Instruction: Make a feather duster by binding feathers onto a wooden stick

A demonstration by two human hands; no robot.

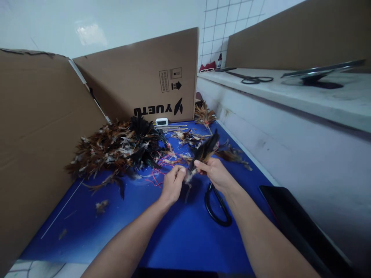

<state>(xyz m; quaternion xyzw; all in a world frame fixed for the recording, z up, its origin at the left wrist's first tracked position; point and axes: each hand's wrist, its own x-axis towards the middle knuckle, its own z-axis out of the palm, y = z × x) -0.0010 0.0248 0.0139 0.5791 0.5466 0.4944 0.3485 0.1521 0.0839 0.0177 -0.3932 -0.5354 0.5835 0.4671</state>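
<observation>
Blue desk, cardboard walls. Both forearms reach forward; left hand and right hand pinch a feather bundle, fingers clamped (scissors beneath right wrist).

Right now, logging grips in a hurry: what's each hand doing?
Left hand: closed, pinching the base of the feather bundle.
Right hand: closed on the same bundle.

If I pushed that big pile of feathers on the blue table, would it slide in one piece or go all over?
Probably all over. The feather pile looks loose and fluffy, with stray bits already lying apart on the blue table, so it likely scatters. It seems very light: a puff of air might shift it. The feathers look soft and bendy, not stiff.
</observation>
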